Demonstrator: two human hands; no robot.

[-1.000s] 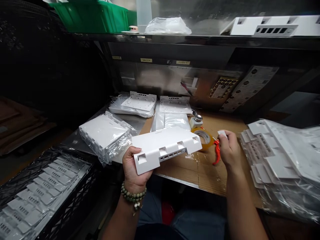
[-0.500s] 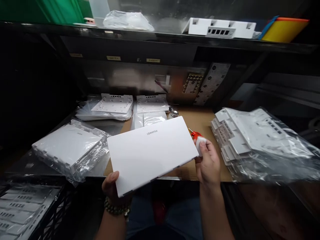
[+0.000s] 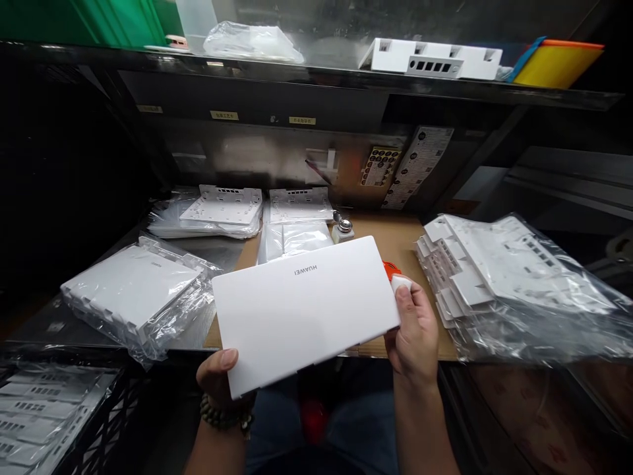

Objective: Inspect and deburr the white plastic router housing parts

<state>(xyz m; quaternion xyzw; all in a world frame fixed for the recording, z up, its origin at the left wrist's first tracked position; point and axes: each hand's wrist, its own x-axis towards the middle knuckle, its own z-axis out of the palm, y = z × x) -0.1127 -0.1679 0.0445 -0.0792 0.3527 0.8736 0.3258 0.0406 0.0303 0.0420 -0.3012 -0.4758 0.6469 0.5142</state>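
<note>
A white plastic cover (image 3: 306, 316) with upside-down HUAWEI lettering is held tilted above the front of the workbench. My left hand (image 3: 217, 373) grips its lower left corner, the thumb on top and the other fingers hidden beneath. At the cover's right edge, my right hand (image 3: 413, 323) is closed on a small white wiping pad (image 3: 400, 282), pinched under the thumb. Whether this hand also touches the cover, I cannot tell. Just behind the pad lies an orange-red object (image 3: 391, 269), mostly hidden. A small dispenser bottle with a metal lid (image 3: 343, 229) stands behind the cover.
Bagged white housings (image 3: 514, 264) are piled on the right, and another bagged stack (image 3: 133, 284) lies on the left. White shells (image 3: 222, 206) rest on plastic bags at the back. A crate (image 3: 103, 422) stands low left. A shelf (image 3: 316, 74) crosses above the bench.
The cover has shifted slightly right and toward me, revealing more of the dispenser bottle. My right hand has moved slightly down with the pad still in it.
</note>
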